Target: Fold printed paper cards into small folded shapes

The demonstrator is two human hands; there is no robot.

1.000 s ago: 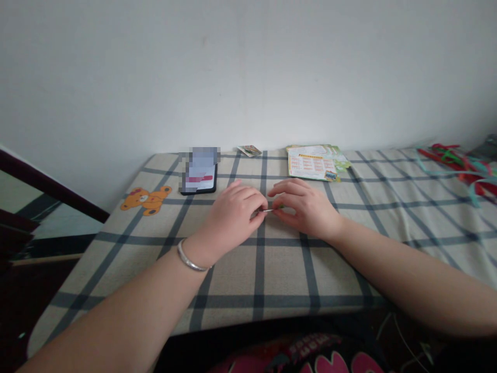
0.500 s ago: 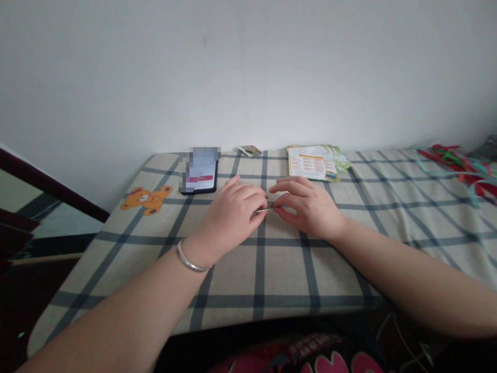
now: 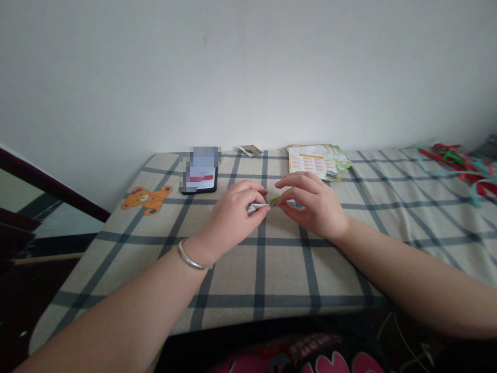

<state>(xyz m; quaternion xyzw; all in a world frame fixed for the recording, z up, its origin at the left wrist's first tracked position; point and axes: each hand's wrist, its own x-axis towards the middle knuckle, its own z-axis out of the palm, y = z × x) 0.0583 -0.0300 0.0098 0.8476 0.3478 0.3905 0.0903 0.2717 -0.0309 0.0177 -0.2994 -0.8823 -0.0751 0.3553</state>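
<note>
Between my two hands, just above the checked tablecloth (image 3: pixel 233 274), is a small folded piece of paper (image 3: pixel 256 207), white on the left and greenish on the right. My left hand (image 3: pixel 238 212), with a silver bangle at the wrist, pinches its white part between thumb and fingers. The thumb and forefinger of my right hand (image 3: pixel 310 207) are closed on the greenish end, the other fingers arched above. Most of the paper is hidden by my fingers, and its full shape cannot be made out.
A phone (image 3: pixel 202 178) lies at the back left, near a bear-shaped picture (image 3: pixel 145 199). Against the wall are a small printed paper piece (image 3: pixel 250 150) and a stack of printed sheets (image 3: pixel 312 163). Red, green and teal ribbons (image 3: pixel 462 166) lie at the far right.
More of the paper shows between my hands, its white and greenish parts now visible. My left fingers have bent closer in, and my right hand has moved slightly right and up.
</note>
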